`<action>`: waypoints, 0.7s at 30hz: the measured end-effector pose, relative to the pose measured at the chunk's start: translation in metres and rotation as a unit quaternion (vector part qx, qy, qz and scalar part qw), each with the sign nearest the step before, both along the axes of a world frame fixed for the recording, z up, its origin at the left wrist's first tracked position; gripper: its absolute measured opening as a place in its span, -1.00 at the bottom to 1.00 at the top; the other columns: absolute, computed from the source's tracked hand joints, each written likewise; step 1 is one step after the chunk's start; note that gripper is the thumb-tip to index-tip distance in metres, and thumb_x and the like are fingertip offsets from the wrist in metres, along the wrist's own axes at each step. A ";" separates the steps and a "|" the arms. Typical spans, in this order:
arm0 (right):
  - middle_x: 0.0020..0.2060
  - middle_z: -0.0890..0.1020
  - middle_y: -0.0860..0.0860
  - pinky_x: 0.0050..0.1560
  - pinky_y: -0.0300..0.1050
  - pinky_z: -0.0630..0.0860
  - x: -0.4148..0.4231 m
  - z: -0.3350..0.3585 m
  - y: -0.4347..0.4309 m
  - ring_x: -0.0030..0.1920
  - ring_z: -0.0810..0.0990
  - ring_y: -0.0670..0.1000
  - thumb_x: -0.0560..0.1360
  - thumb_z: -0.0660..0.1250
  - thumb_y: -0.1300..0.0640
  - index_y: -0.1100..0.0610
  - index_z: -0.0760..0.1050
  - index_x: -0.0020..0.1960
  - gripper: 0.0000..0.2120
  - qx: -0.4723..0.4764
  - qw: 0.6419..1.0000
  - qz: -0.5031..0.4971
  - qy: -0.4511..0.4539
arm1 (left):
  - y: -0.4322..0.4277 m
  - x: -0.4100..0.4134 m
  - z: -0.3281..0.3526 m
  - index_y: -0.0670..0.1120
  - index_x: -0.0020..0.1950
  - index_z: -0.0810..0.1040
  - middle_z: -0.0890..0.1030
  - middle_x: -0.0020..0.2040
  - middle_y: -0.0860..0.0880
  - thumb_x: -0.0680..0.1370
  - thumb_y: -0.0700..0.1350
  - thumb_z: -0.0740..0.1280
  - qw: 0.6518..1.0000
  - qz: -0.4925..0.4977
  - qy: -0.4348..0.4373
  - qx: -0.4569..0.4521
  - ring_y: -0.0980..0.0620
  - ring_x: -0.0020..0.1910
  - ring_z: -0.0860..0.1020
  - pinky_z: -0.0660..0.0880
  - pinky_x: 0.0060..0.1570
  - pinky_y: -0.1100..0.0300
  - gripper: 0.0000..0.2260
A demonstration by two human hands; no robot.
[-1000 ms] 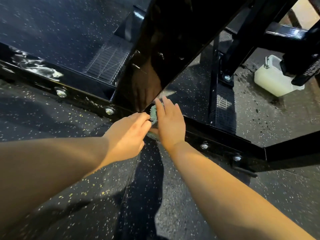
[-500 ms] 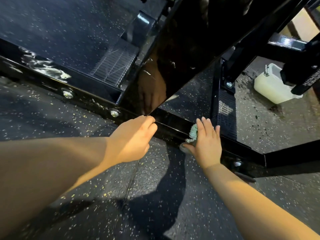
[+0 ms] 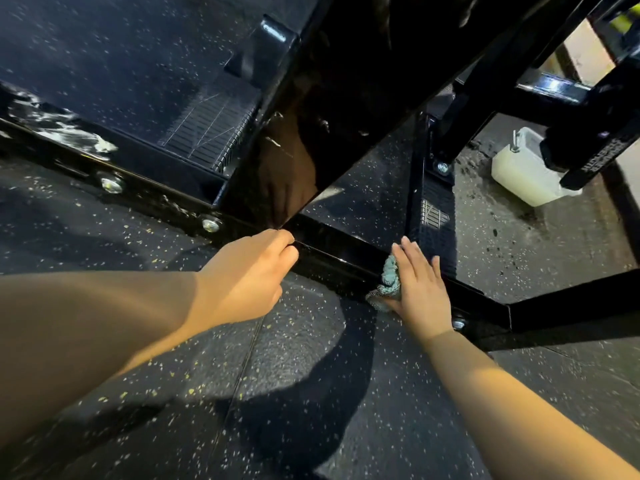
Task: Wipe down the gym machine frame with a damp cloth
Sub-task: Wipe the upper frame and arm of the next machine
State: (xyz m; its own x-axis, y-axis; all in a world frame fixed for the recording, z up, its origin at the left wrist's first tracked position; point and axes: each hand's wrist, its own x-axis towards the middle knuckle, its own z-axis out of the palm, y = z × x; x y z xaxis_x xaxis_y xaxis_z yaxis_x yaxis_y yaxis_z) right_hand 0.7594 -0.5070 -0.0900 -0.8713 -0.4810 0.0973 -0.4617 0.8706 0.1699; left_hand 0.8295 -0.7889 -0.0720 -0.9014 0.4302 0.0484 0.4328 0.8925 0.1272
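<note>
Cloth [image 3: 389, 284] is being pressed on the frame [image 3: 339, 261] by the flat, unclenched right hand [image 3: 420, 292]. Left hand [image 3: 249, 271] is resting curled against the frame; grip unclear.

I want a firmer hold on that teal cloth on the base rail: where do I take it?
Pinch the bunched folds of the teal cloth left of the right hand, coming from the near floor side; flat fingers pin the rest to the base rail.
</note>
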 end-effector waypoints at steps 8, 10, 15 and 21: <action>0.39 0.40 0.22 0.41 0.20 0.14 -0.001 -0.015 -0.108 0.41 0.36 0.22 0.14 0.64 -0.05 0.24 0.34 0.42 -0.03 -0.068 0.997 -0.008 0.043 | 0.000 -0.003 0.006 -0.21 0.24 0.46 0.47 0.23 -0.11 0.52 -0.01 0.26 1.000 0.020 0.007 0.011 -0.03 0.24 0.42 0.41 0.21 0.18 -0.62; 0.37 0.43 0.20 0.39 0.20 0.22 -0.001 -0.019 -0.135 0.39 0.39 0.21 0.14 0.65 0.01 0.22 0.36 0.41 -0.07 -0.086 0.995 0.016 0.042 | 0.002 -0.007 0.005 -0.20 0.26 0.44 0.44 0.27 -0.12 0.52 -0.06 0.28 0.999 0.035 0.005 0.017 -0.03 0.26 0.40 0.36 0.23 0.22 -0.64; 0.41 0.39 0.15 0.37 0.21 0.18 -0.005 -0.014 -0.085 0.41 0.37 0.18 0.13 0.66 0.01 0.13 0.26 0.44 0.00 -0.033 0.994 0.092 0.042 | -0.005 -0.005 0.002 -0.15 0.30 0.35 0.34 0.32 -0.08 0.54 -0.03 0.22 0.997 0.045 -0.056 0.019 -0.03 0.30 0.36 0.39 0.24 0.11 -0.63; 0.35 0.45 0.19 0.34 0.35 0.21 0.009 -0.013 -0.021 0.37 0.42 0.23 0.03 0.70 0.04 0.16 0.24 0.40 0.07 -0.007 0.997 -0.043 0.056 | -0.002 -0.005 0.001 -0.31 0.08 0.52 0.54 0.05 -0.18 0.47 -0.11 0.34 0.999 -0.027 0.019 -0.030 -0.17 0.09 0.51 0.50 0.04 0.09 -0.69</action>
State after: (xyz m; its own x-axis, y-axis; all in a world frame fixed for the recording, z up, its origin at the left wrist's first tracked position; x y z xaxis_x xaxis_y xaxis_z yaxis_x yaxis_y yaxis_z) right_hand 0.7686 -0.5279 -0.1032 -0.8922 -0.4036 0.2028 -0.3644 0.9085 0.2047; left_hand 0.8245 -0.7911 -0.0709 -0.8750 0.4811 0.0546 0.4838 0.8733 0.0573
